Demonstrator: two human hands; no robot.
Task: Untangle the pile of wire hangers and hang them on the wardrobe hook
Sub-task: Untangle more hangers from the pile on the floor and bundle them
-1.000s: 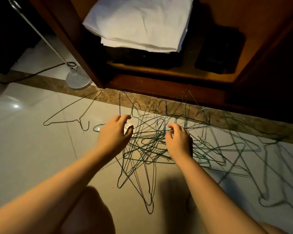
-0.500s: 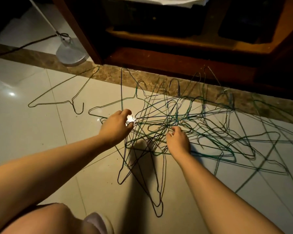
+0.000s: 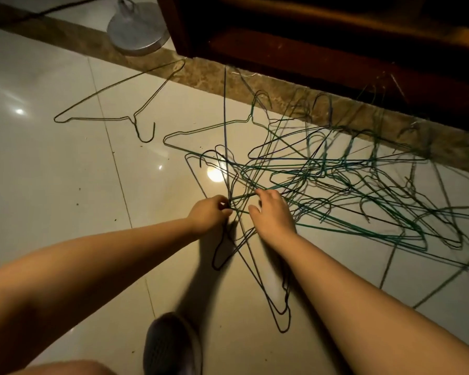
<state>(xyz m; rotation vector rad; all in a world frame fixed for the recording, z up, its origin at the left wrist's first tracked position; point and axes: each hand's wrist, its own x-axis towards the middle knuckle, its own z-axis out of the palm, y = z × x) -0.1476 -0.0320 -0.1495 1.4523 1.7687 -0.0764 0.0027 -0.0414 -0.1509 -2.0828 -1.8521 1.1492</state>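
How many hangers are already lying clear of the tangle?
1: a lone hanger on the floor left of the pile, near the lamp base. Others may lie out of frame right.

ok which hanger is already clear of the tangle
The lone dark wire hanger left of the tangled pile, near the lamp base: it crosses no other hanger, while the rest interlock.

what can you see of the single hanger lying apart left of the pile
The lone hanger is thin dark wire bent into a flat triangle with an open hook. It lies on the pale glossy floor, hook toward the person, far corner over the brown marble strip, clear of the tangled pile, nothing else touching it.
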